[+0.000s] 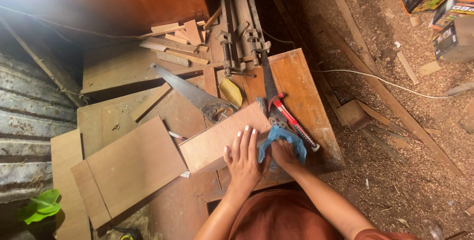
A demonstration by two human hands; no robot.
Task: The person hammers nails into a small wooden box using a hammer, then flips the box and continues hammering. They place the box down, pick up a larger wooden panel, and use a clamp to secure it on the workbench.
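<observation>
The left hand (243, 158) lies flat, fingers spread, pressing the rectangular light-brown plywood board (224, 136) on the workbench (301, 87). Just right of it, the right hand (282, 152) is clenched around a crumpled blue cloth (281, 144) at the board's edge. The steel handsaw (195, 94) lies just beyond the fingertips; I think a slip could bring them against its teeth.

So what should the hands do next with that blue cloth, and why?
Probably slide the blue cloth along the wooden board. The right hand presses the cloth at the board's edge, while the left hand lies flat on it, steadying it.
</observation>
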